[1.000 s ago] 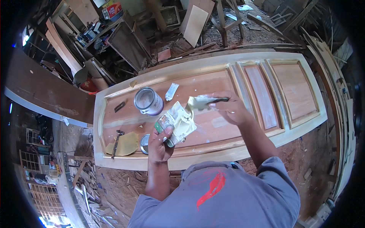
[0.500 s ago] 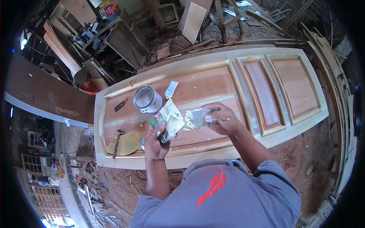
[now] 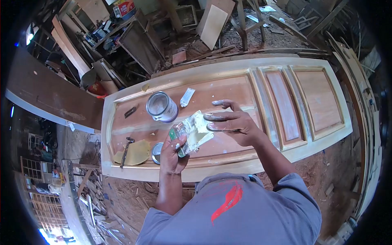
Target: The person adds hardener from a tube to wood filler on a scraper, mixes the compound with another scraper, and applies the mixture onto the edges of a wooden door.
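Note:
My left hand (image 3: 173, 153) is closed on a putty knife (image 3: 195, 130) with a green-marked handle; its flat blade is smeared with pale cream putty. Above that blade, my right hand (image 3: 234, 124) has its fingers stretched and spread, grey residue on them, the fingertips right at the blade's far corner. Both hands are over a panelled wooden door (image 3: 228, 92) lying flat. Just beyond my left hand stands an open tin (image 3: 162, 108), with a white tube (image 3: 187, 97) beside it. A round lid (image 3: 156, 152) lies close to my left wrist.
On the door's left end are yellow sandpaper (image 3: 138, 153), a dark hammer-like tool (image 3: 127, 152) and a small dark block (image 3: 130, 112). A brown board (image 3: 53, 92) juts in from the left. Scrap wood and a cluttered cabinet (image 3: 139, 47) stand behind, with long planks (image 3: 355, 102) at right.
My right hand no longer grips the second scraper; its fingers have opened out over the putty-covered blade. The blade in my left hand has turned, and the lid shows more.

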The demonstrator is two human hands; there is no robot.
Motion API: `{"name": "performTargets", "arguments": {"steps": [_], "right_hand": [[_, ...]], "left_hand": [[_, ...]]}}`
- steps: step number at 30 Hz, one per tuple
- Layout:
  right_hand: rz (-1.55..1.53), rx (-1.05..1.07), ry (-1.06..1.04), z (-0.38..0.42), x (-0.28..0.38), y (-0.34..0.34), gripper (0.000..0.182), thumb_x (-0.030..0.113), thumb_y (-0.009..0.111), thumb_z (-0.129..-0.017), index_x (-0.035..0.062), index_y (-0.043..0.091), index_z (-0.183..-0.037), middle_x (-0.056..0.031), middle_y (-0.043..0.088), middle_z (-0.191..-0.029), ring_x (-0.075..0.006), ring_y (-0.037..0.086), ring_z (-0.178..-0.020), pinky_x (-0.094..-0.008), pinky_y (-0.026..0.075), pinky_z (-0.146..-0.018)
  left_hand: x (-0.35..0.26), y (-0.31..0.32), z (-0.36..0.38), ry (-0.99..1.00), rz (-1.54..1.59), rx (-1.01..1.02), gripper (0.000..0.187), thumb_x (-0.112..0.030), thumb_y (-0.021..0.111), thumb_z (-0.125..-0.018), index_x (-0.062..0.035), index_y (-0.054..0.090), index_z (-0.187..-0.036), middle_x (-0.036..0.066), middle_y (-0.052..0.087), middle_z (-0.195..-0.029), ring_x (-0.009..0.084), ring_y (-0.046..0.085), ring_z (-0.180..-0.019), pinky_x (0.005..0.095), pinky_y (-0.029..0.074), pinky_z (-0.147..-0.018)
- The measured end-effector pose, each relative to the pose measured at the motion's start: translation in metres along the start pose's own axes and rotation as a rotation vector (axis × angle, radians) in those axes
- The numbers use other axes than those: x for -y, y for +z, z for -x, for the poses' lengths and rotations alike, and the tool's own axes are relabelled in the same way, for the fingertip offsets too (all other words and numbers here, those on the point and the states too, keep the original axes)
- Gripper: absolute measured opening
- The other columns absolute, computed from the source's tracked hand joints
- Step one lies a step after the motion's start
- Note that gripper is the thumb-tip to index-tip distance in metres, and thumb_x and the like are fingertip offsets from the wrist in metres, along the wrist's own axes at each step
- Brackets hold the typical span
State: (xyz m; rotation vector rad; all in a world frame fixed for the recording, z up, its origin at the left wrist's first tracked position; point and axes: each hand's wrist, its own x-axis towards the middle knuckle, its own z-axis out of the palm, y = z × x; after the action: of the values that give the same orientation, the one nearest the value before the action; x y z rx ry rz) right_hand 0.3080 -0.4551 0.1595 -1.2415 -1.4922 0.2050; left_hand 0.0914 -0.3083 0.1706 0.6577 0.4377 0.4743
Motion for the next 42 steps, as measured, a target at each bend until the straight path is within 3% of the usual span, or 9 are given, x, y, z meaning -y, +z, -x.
{"name": "performTargets", "arguments": {"steps": [5, 12, 17, 20, 26, 29, 35, 40, 42], "right_hand": [[0.277, 0.046, 0.073, 0.021, -0.009, -0.011, 0.044, -0.001, 0.072, -0.085, 0.0200, 0.073, -0.124, -0.0022, 0.071, -0.126, -0.0316, 0.057, -0.123, -0.0414, 0.045, -0.103], [-0.723, -0.480, 0.791, 0.033, 0.025, 0.025, 0.042, 0.014, 0.065, -0.094, -0.0068, 0.062, -0.131, -0.0089, 0.071, -0.105, -0.0102, 0.065, -0.088, -0.0247, 0.052, -0.075], [-0.985, -0.588, 0.846, 0.025, 0.033, 0.047, 0.042, 0.011, 0.062, -0.094, -0.0111, 0.059, -0.130, -0.0154, 0.071, -0.103, -0.0180, 0.067, -0.083, -0.0292, 0.052, -0.068], [-1.021, -0.610, 0.858, 0.018, 0.034, 0.050, 0.042, 0.012, 0.062, -0.094, -0.0113, 0.059, -0.129, -0.0154, 0.071, -0.101, -0.0180, 0.067, -0.082, -0.0291, 0.052, -0.068], [-1.077, -0.602, 0.833, 0.010, 0.030, 0.044, 0.041, 0.011, 0.062, -0.094, -0.0121, 0.058, -0.128, -0.0157, 0.070, -0.102, -0.0190, 0.067, -0.083, -0.0299, 0.053, -0.071], [-1.080, -0.580, 0.783, 0.009, 0.028, 0.039, 0.040, 0.008, 0.062, -0.093, -0.0117, 0.060, -0.127, -0.0160, 0.070, -0.107, -0.0199, 0.069, -0.091, -0.0307, 0.055, -0.080], [-1.000, -0.475, 0.740, 0.006, 0.033, 0.030, 0.036, 0.003, 0.062, -0.092, -0.0124, 0.061, -0.125, -0.0201, 0.069, -0.117, -0.0240, 0.069, -0.107, -0.0336, 0.054, -0.096], [-0.764, -0.235, 0.613, 0.002, 0.052, 0.022, 0.031, -0.002, 0.064, -0.091, -0.0076, 0.067, -0.121, -0.0178, 0.070, -0.120, -0.0267, 0.067, -0.110, -0.0367, 0.050, -0.099], [-0.433, -0.184, 0.241, 0.002, 0.043, 0.011, 0.034, 0.001, 0.067, -0.091, 0.0008, 0.068, -0.125, -0.0113, 0.072, -0.120, -0.0269, 0.063, -0.115, -0.0372, 0.049, -0.100]], "left_hand": [[0.001, 0.004, -0.004, 0.221, -0.149, -0.129, 0.041, -0.008, 0.063, -0.095, 0.0013, 0.049, -0.132, 0.012, 0.065, -0.113, 0.0201, 0.070, -0.094, 0.0364, 0.065, -0.069], [0.026, -0.006, -0.009, 0.767, -0.814, -0.186, 0.027, -0.006, 0.063, -0.099, 0.0014, 0.052, -0.123, 0.010, 0.064, -0.109, 0.0150, 0.064, -0.092, 0.0277, 0.051, -0.085], [0.055, -0.019, -0.019, 1.087, -1.046, -0.131, 0.027, 0.000, 0.065, -0.096, 0.0018, 0.052, -0.121, 0.017, 0.066, -0.112, 0.0216, 0.067, -0.099, 0.0330, 0.054, -0.088], [0.058, -0.015, -0.021, 1.184, -1.176, -0.099, 0.024, -0.001, 0.064, -0.097, 0.0010, 0.053, -0.119, 0.010, 0.062, -0.106, 0.0160, 0.060, -0.092, 0.0302, 0.051, -0.081], [0.059, -0.012, -0.021, 1.269, -1.283, -0.015, 0.024, -0.001, 0.065, -0.097, 0.0010, 0.056, -0.119, 0.016, 0.064, -0.109, 0.0239, 0.066, -0.096, 0.0336, 0.054, -0.082], [0.056, -0.011, -0.019, 1.218, -1.355, 0.011, 0.032, 0.006, 0.059, -0.097, -0.0020, 0.050, -0.126, 0.028, 0.067, -0.118, 0.0411, 0.069, -0.106, 0.0447, 0.058, -0.088], [0.061, -0.020, -0.025, 1.192, -1.403, -0.031, 0.032, 0.005, 0.060, -0.096, -0.0019, 0.052, -0.126, 0.027, 0.068, -0.115, 0.0378, 0.071, -0.103, 0.0426, 0.057, -0.086], [0.065, -0.019, -0.018, 0.857, -1.214, -0.162, 0.028, 0.000, 0.061, -0.097, 0.0013, 0.055, -0.124, 0.018, 0.069, -0.105, 0.0292, 0.071, -0.097, 0.0372, 0.057, -0.083], [0.060, -0.016, -0.018, 0.656, -1.024, -0.156, 0.028, -0.003, 0.061, -0.098, 0.0016, 0.054, -0.125, 0.015, 0.068, -0.106, 0.0270, 0.070, -0.099, 0.0363, 0.058, -0.083]]}}
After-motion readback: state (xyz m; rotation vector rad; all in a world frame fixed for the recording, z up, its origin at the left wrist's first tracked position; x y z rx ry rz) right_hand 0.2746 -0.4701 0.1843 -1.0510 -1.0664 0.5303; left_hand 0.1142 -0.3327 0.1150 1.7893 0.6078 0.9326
